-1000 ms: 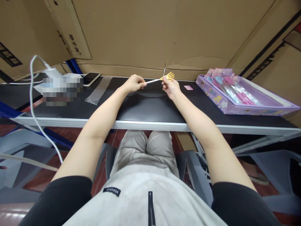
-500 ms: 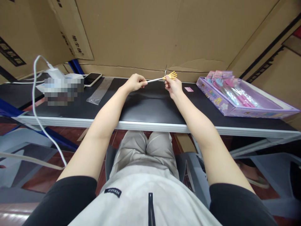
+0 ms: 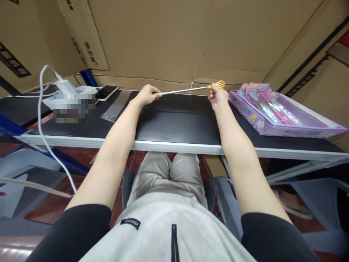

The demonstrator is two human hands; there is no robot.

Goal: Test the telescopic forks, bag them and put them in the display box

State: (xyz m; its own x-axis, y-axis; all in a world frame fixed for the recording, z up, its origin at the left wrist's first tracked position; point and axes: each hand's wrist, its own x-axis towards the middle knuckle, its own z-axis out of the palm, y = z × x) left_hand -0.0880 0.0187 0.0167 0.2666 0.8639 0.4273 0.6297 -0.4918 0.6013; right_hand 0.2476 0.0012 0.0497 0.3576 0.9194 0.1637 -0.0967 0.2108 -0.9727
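Between my two hands stretches a back scratcher [image 3: 185, 90], a thin silvery rod with a yellow hand-shaped head at its right end. My left hand [image 3: 148, 95] pinches the left end of the rod; whatever handle lies inside the fingers is hidden. My right hand [image 3: 219, 96] is closed around the base of the yellow head, whose fingers stick out up and to the right. The scratcher is held nearly level above the black tabletop [image 3: 177, 123], close to the cardboard at the back.
On the right stands a purple display box [image 3: 297, 130] with several pink and blue packaged items. A clear plastic sleeve [image 3: 116, 106] lies at left, beside a phone [image 3: 107, 92]. A white cable [image 3: 40, 109] hangs over the table's left edge. Cardboard [image 3: 169, 40] walls the back.
My hands have moved apart, the right one to the right with the yellow head and the left one slightly left. The visible rod between them is now much longer.
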